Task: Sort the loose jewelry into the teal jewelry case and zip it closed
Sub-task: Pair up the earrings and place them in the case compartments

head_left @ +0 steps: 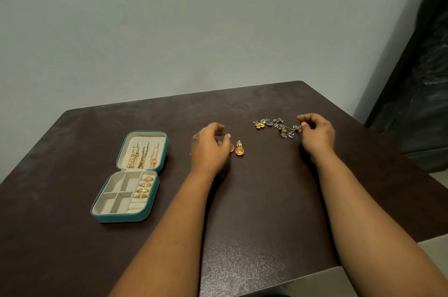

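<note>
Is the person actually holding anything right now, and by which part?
The right hand pinches the silver charm necklace at its right end. The left hand curls over one gold earring; whether it grips cannot be told.

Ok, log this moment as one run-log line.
case: open, four rings, chains in lid | left hand: at gold earrings | right hand: pinching silver charm necklace end | zip: not done

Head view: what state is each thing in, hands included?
Case: open, lying flat, unzipped.
Chains: hung in the lid.
Rings: seated in the ring rolls.
Earrings: loose on the table.
Necklace: loose, right hand pinching its end.
Left hand: curled over one earring.
</note>
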